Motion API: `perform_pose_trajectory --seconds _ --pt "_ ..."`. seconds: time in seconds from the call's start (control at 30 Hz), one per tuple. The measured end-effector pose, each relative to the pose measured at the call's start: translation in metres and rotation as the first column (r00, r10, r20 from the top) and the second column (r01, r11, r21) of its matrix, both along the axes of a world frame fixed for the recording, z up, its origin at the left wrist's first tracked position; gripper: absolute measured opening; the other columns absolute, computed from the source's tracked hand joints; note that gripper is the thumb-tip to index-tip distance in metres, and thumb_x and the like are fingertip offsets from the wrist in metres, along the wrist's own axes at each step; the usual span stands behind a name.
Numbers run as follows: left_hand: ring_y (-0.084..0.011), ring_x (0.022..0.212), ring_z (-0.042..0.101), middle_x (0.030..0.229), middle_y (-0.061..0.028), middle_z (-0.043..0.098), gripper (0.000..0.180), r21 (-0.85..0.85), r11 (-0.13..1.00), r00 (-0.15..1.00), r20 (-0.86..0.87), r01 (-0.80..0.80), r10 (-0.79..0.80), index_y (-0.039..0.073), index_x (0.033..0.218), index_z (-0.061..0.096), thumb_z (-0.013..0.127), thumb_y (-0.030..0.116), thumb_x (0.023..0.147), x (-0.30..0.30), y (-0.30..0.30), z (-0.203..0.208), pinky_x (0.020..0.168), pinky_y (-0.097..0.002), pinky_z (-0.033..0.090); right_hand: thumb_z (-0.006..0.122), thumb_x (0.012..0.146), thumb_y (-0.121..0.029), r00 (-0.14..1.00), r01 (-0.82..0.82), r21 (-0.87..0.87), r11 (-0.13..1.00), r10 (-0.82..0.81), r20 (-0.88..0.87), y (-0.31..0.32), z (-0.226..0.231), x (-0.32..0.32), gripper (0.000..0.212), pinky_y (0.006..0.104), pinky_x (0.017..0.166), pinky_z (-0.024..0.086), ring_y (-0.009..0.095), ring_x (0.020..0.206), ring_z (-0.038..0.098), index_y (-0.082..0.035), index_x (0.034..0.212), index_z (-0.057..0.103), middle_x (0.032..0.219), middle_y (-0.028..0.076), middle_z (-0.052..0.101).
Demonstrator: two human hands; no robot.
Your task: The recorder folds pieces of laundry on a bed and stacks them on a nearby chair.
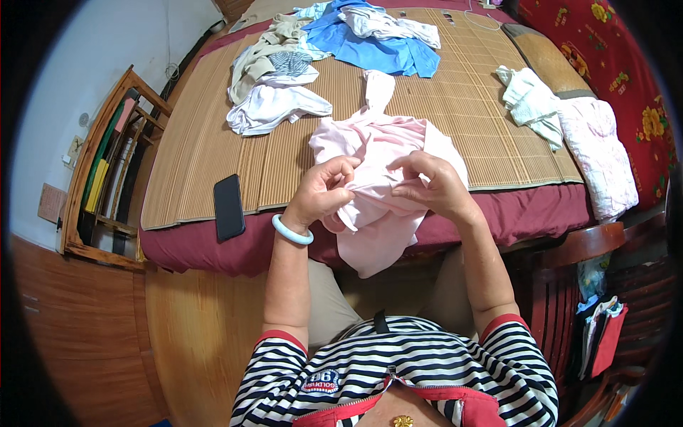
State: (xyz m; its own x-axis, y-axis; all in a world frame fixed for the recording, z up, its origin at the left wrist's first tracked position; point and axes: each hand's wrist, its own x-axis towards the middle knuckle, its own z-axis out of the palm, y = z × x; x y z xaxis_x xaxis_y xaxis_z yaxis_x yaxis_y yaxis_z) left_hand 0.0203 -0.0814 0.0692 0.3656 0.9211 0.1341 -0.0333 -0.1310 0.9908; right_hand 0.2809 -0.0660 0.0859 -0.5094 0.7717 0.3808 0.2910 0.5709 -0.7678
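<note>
A pale pink garment (380, 231) lies bunched on the near edge of the bed, one part hanging over the front. A narrow sleeve-like end of it stretches away from me across the mat. My left hand (325, 188), with a light blue bangle at the wrist, is closed on a fold of the cloth at its left side. Over the right side of the cloth is my right hand (435, 183), thumb and index finger curved and apart, with no cloth visible between them. Its other fingers are partly hidden.
A black phone (229, 206) rests left of the garment on the bamboo mat (192, 167). Farther off are a white garment (274, 108), a blue one (370, 50) and other heaped clothes. At the right lie a pale green cloth (532, 107) and a folded whitish garment (599, 153), beside a wooden chair (580, 245).
</note>
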Motion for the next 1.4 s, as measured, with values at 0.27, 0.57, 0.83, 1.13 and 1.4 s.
perform_pose_trajectory --seconds 0.27,0.57,0.83,1.13,1.4 --pt "-0.0017 0.066 0.049 0.123 -0.0094 0.056 0.011 -0.016 0.993 0.993 -0.029 0.115 -0.115 0.004 0.083 0.058 0.060 -0.001 0.074 -0.002 0.004 -0.004 0.057 -0.0182 0.039 0.073 0.080 -0.003 0.993 -0.021 0.027 0.999 0.024 -0.112 0.005 -0.014 -0.004 0.020 0.0327 0.077 0.052 0.023 0.084 0.065 -0.001 0.098 0.066 0.086 0.010 0.066" --pt "-0.0077 0.079 0.045 0.089 0.0011 0.054 0.017 0.130 0.982 0.981 -0.160 0.133 -0.112 0.006 0.076 0.051 0.062 0.006 0.064 0.008 0.001 0.004 0.073 -0.0237 0.040 0.069 0.078 0.000 0.984 0.013 -0.014 1.000 -0.015 -0.180 0.003 -0.018 -0.016 0.023 0.0340 0.078 0.052 0.025 0.086 0.065 0.000 0.102 0.066 0.092 0.011 0.067" --pt "-0.0053 0.077 0.043 0.117 -0.0048 0.061 0.018 0.139 0.972 0.958 -0.244 0.188 -0.150 0.006 0.080 0.052 0.064 0.005 0.067 0.003 0.000 0.005 0.070 -0.0214 0.040 0.067 0.077 0.002 0.999 0.020 0.231 0.973 -0.027 0.027 0.004 -0.017 -0.020 0.025 0.0378 0.076 0.052 0.033 0.086 0.064 0.000 0.102 0.066 0.090 0.014 0.064" --pt "-0.0034 0.081 0.047 0.118 -0.0038 0.064 0.029 0.087 0.994 0.986 -0.160 0.064 -0.049 0.006 0.106 0.058 0.067 -0.002 0.079 -0.014 0.003 0.005 0.078 -0.0203 0.045 0.058 0.092 -0.003 0.899 0.309 -0.080 0.948 -0.318 -0.302 0.028 -0.043 -0.004 0.013 0.0269 0.076 0.049 0.013 0.084 0.059 0.000 0.104 0.061 0.091 0.005 0.063" --pt "-0.0125 0.086 0.057 0.109 -0.0046 0.065 0.041 0.347 0.933 0.855 -0.450 -0.098 0.257 0.008 0.118 0.060 0.071 0.005 0.079 0.012 -0.006 0.011 0.078 -0.0281 0.048 0.056 0.096 -0.006 0.747 0.139 -0.411 0.901 -0.368 -0.554 0.039 -0.063 -0.009 0.012 0.0208 0.079 0.046 0.005 0.087 0.055 -0.001 0.106 0.061 0.095 -0.001 0.061"
